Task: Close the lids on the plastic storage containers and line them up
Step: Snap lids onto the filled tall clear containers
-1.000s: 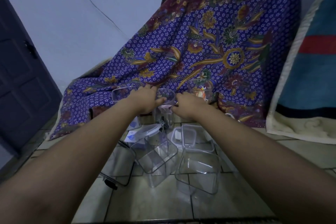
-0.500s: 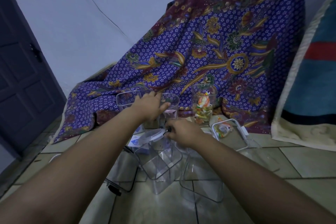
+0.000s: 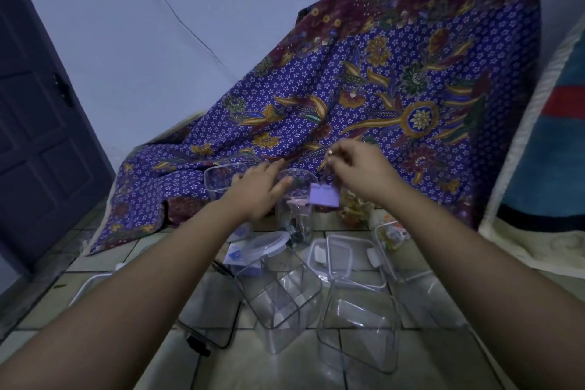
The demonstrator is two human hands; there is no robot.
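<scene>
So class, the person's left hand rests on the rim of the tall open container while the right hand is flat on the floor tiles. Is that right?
Not quite. The left hand is at the rim of the tall open container, but the head view shows the right hand raised above the floor tiles, pinching a small purple piece beside that container.

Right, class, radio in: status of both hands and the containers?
Left hand on the tall open container. Right hand pinching a small pale card above it. Lids still off; loose lid and empty containers clutter the floor.
</scene>
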